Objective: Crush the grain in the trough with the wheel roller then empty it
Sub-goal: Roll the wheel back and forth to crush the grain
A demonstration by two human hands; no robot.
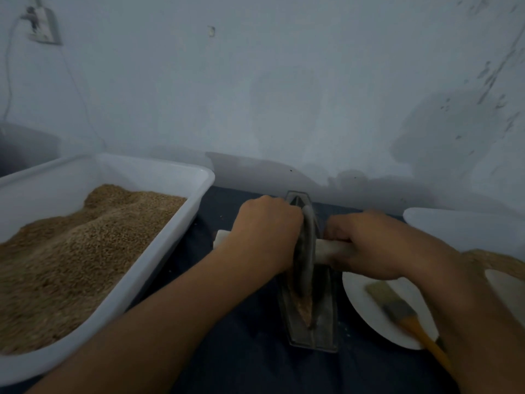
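Metal wheel roller (306,245) upright in trough (326,317), L hand (265,237) & R hand (366,245) curled round its axle ends

A large white tub (159,194) sits at the left on the dark surface (241,359), heaped with brown grain (79,251). At the right lies a white plate (369,308) carrying a paintbrush (397,308) with an orange handle. Behind it is another white container (454,226) holding brown material. On the pale wall (284,95), top left, hangs a socket (42,24) with a cord.
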